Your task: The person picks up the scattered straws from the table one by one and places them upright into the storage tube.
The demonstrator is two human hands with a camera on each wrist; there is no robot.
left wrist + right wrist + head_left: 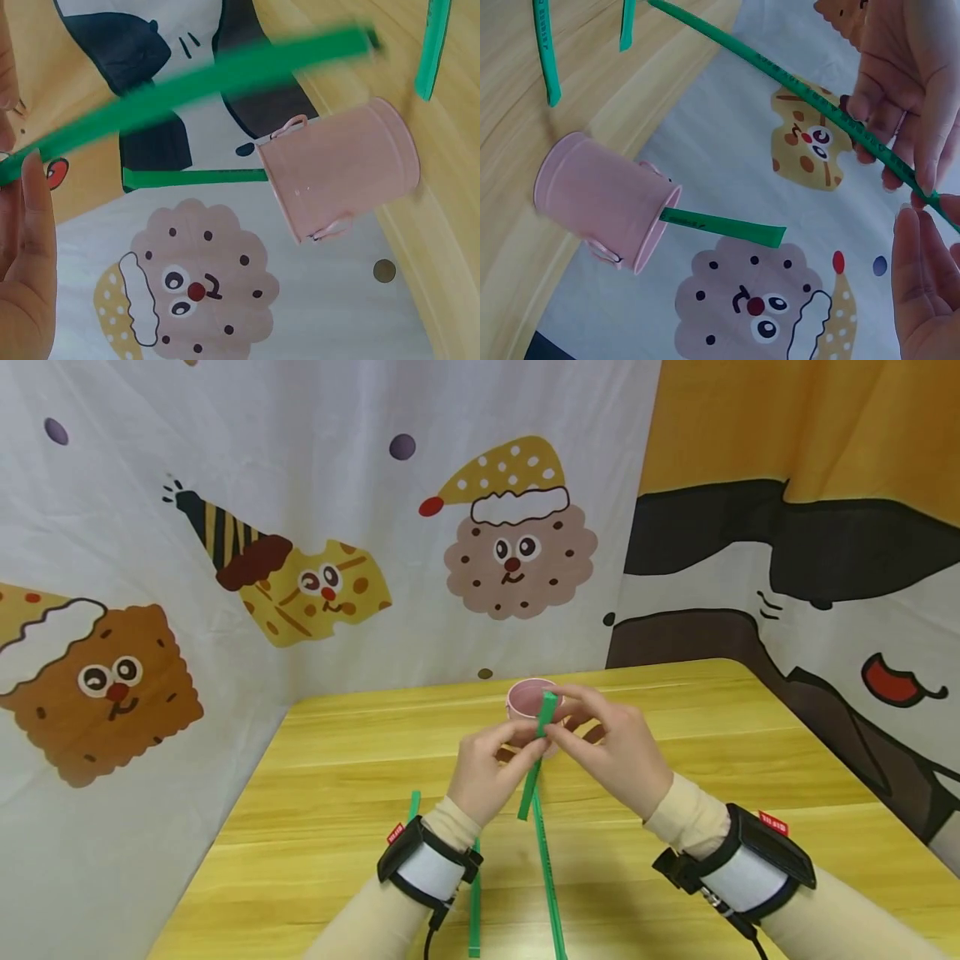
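A flat green strip point(529, 789) with dark print is held between both hands, slanting down toward the tabletop. The left hand point(480, 772) pinches it with thumb and fingers; in the left wrist view the strip is blurred. Fingertips to fingertips with it, the right hand point(622, 747) pinches the strip too. In the right wrist view, the left hand point(900, 90) is above and the right hand point(930, 285) below. Behind the hands stands a small pink bucket point(341, 169) with side handles, partly covered in the head view. Another green strip point(727, 226) sticks out of its mouth.
More green strips lie on the wooden table, one point(475, 910) by the left wrist and a longer one point(549, 868) to its right. A further strip end point(415, 803) shows beyond the left wrist strap. A curtain point(337, 468) with cartoon prints hangs behind the table.
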